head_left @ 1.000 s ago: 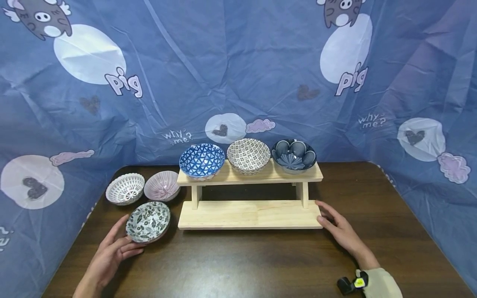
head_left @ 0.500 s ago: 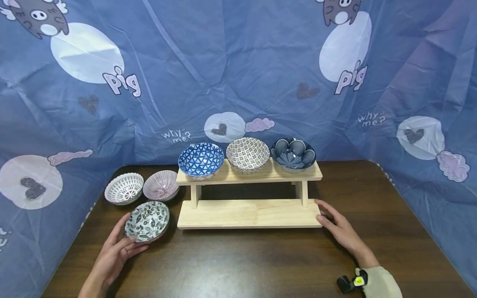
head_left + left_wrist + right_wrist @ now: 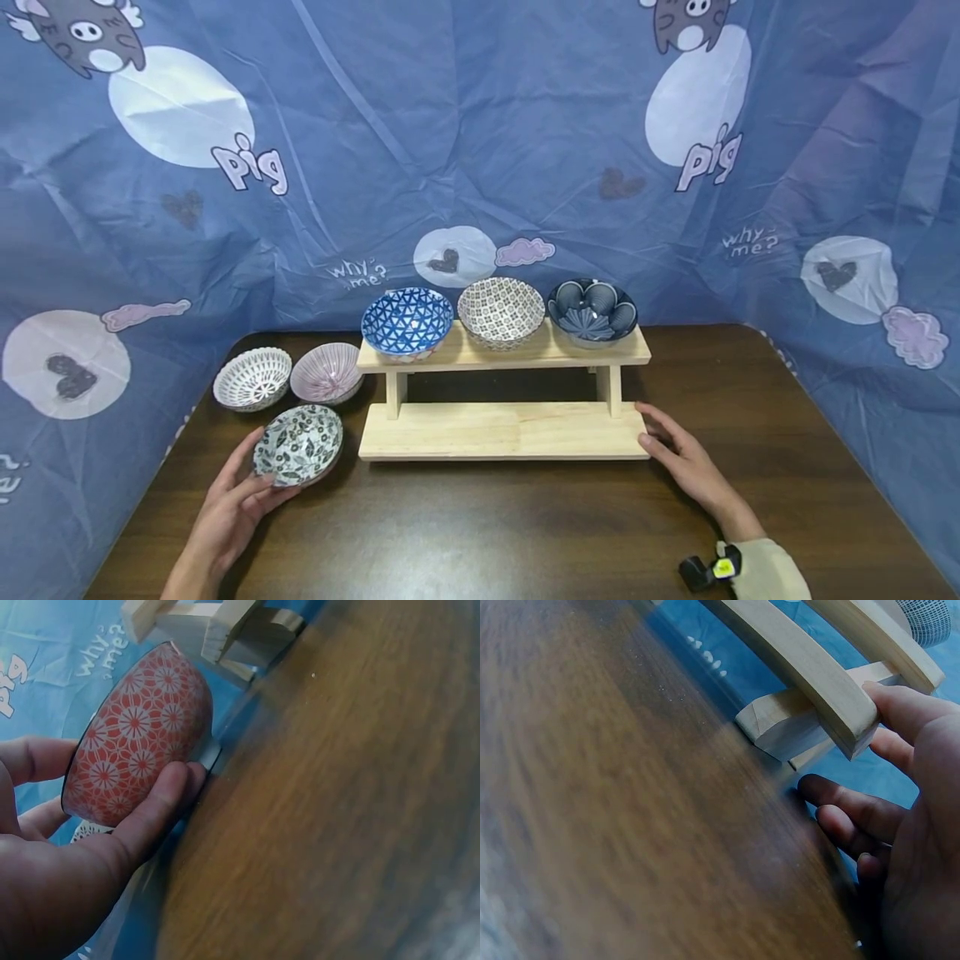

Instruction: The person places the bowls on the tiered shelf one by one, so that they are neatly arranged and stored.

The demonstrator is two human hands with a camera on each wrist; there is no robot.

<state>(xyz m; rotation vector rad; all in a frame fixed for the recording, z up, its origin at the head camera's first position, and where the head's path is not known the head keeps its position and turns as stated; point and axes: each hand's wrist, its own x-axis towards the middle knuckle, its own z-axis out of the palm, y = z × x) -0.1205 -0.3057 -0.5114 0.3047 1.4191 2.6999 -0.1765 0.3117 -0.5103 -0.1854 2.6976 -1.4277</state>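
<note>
My left hand grips a small bowl with a dark green leaf pattern inside. Red with pale flowers covers the outside of this bowl in the left wrist view; a digit lies by its foot and others are at the rim. Whether it touches the table cannot be told. At the right end of a two-tier wooden stand, my right hand touches the lower shelf. From the right wrist view, fingertips meet the shelf's end, while the other fingers hang loosely bent below.
On the upper shelf stand a blue triangle-patterned bowl, a beige-grey patterned bowl and a dark blue bowl. A white patterned bowl and a pinkish striped bowl sit on the brown table, left of the stand. Blue cloth hangs behind.
My left hand has shifted slightly right and taken a fuller hold of the leaf-patterned bowl, a digit now over its rim. The bowl has barely moved. My right hand stays at the stand.
</note>
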